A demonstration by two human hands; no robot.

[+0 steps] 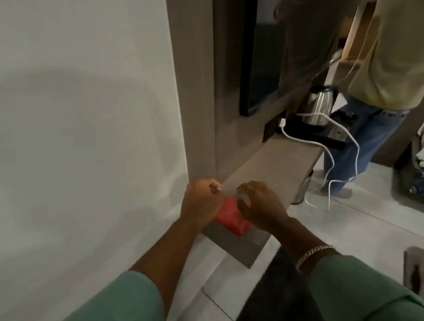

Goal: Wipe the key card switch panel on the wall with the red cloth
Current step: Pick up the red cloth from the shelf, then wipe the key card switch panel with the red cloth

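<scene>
Red cloth lies folded at near end of bench, between both hands. Left hand clenched into fist beside it; right hand grasping cloth. Step: pick-up. Key card switch panel not in view; next move calls for lifting cloth to wall.

Single view only, taken from a head-worn wide-angle camera; no second view is available, so no overlap is recorded. The camera is aimed forward and steeply downward along a white wall at frame left. Both forearms are seen entering from the bottom edge, with the left hand and right hand near frame centre, close to the lens. A wooden ledge is seen receding toward upper right, where a kettle and a second person's legs appear farther off. Straight lines are bowed toward the edges.
</scene>
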